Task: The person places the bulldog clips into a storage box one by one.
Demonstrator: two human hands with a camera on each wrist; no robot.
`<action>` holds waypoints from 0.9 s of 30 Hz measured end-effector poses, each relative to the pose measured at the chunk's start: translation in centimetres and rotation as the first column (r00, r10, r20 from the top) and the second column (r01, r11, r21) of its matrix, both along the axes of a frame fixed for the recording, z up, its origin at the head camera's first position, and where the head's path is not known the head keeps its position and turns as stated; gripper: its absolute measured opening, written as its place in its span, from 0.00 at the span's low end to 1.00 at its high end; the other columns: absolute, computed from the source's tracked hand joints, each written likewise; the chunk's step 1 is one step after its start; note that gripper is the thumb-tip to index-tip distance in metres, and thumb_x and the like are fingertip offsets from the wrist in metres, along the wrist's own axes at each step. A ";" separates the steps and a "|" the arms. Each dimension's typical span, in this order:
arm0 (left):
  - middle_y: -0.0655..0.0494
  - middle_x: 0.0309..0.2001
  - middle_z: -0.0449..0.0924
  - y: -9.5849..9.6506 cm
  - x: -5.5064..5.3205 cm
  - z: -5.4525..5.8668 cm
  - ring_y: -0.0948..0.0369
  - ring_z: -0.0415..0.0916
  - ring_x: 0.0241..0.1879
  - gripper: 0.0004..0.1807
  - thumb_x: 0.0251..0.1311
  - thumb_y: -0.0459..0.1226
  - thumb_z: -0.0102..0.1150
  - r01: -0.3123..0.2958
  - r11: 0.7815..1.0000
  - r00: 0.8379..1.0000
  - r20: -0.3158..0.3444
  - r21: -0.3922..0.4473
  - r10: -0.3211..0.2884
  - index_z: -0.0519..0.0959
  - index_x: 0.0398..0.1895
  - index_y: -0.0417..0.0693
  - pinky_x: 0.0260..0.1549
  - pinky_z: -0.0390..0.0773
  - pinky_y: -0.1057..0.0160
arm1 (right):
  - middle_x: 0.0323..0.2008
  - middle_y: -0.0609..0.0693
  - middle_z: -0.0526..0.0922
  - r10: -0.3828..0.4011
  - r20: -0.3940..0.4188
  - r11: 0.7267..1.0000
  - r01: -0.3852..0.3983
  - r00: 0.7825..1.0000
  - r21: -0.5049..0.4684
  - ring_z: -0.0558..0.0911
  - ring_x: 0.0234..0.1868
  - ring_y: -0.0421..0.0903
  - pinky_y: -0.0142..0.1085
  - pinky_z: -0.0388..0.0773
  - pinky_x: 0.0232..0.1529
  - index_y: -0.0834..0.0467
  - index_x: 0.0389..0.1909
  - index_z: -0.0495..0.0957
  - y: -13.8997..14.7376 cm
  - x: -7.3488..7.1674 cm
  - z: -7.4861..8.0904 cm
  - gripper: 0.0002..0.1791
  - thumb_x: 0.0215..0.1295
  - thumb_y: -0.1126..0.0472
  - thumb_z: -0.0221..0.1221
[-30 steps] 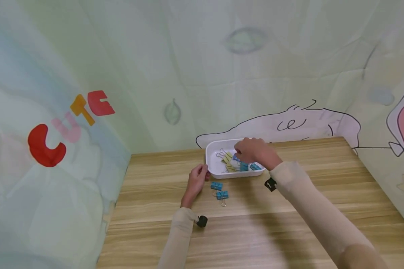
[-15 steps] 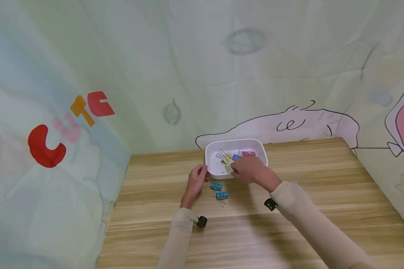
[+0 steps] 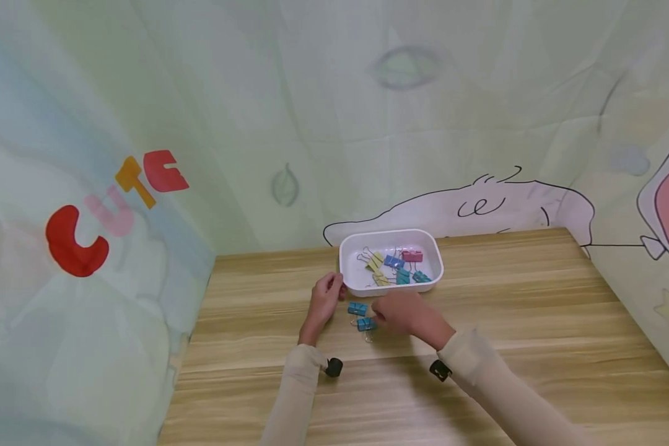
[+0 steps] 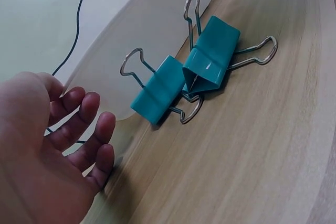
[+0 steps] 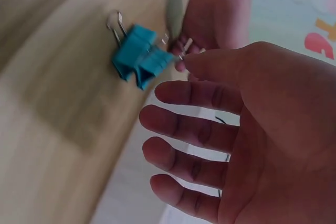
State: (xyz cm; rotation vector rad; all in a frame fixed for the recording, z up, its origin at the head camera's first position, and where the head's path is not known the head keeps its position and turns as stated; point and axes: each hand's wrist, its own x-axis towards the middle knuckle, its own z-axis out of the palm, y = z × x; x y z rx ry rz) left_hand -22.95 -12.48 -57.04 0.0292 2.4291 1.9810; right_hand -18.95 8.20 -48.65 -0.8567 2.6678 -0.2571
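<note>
In the head view a white plastic tray [image 3: 352,289] stands at the table's back edge, holding several binder clips. My left hand [image 3: 324,303] is at its front left corner, thumb and index finger pinching the rim in the left wrist view. Two teal binder clips, a nearer one [image 4: 158,90] and another one [image 4: 212,53], lie close together on the table in front of the tray. My right hand [image 3: 404,313] is just right of them, its fingers [image 5: 194,129] spread and loosely bent with nothing between them; its thumb tip overlaps the clips' wire handles in the right wrist view.
Inside the tray lie yellow clips [image 3: 375,261], a blue clip [image 3: 393,262], a red clip [image 3: 412,256] and two teal clips, one being the right-hand clip [image 3: 421,277]. Printed cloth walls [image 3: 290,124] border the wooden table [image 3: 535,297] behind and on both sides.
My right hand has come from over the tray's right side toward me, down to the teal clips on the table. The red, blue and teal clips in the tray are uncovered. My left hand stays put.
</note>
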 end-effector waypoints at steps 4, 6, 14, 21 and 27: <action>0.26 0.43 0.79 -0.1 -0.1 0.1 0.32 0.78 0.45 0.22 0.83 0.38 0.44 0.021 1.000 0.999 0.026 0.014 -0.021 0.76 0.48 0.22 0.50 0.81 0.36 | 0.19 0.43 0.67 0.018 -0.038 1.000 -0.018 0.999 -0.008 0.66 0.22 0.41 0.35 0.63 0.25 0.50 0.24 0.75 -0.6 0.7 -1.0 0.18 0.75 0.49 0.62; 0.25 0.43 0.79 -0.1 0.2 0.9 0.31 0.78 0.46 0.21 0.83 0.37 0.44 0.031 0.999 0.999 0.039 0.017 -0.031 0.76 0.49 0.21 0.51 0.80 0.35 | 0.18 0.43 0.67 0.014 -0.050 1.000 -0.015 0.999 -0.023 0.66 0.22 0.41 0.36 0.63 0.24 0.50 0.23 0.74 -0.9 1.0 -1.5 0.20 0.74 0.47 0.62; 0.26 0.42 0.79 0.3 1.9 4.4 0.32 0.78 0.44 0.18 0.82 0.34 0.44 0.038 0.999 0.999 0.022 0.007 -0.038 0.76 0.47 0.20 0.48 0.82 0.37 | 0.20 0.46 0.71 -0.053 -0.091 0.999 0.052 0.994 -0.013 0.70 0.23 0.45 0.42 0.73 0.26 0.50 0.22 0.73 -1.8 1.6 -3.0 0.23 0.74 0.42 0.61; 0.25 0.44 0.79 0.0 0.4 1.7 0.31 0.78 0.46 0.21 0.83 0.37 0.44 0.034 0.999 0.998 0.055 0.013 -0.034 0.76 0.49 0.21 0.51 0.81 0.36 | 0.22 0.47 0.71 -0.090 -0.066 0.996 0.090 0.994 0.005 0.70 0.24 0.46 0.43 0.76 0.27 0.51 0.22 0.72 -2.1 1.7 -3.4 0.22 0.74 0.44 0.62; 0.29 0.43 0.81 0.0 -0.1 -0.1 0.34 0.80 0.45 0.22 0.83 0.41 0.45 0.006 1.000 1.000 0.030 0.008 -0.006 0.78 0.49 0.25 0.49 0.82 0.39 | 0.21 0.47 0.72 -0.108 -0.064 0.994 0.109 0.992 0.014 0.71 0.24 0.46 0.44 0.77 0.27 0.52 0.22 0.74 -2.1 1.8 -3.3 0.22 0.73 0.46 0.63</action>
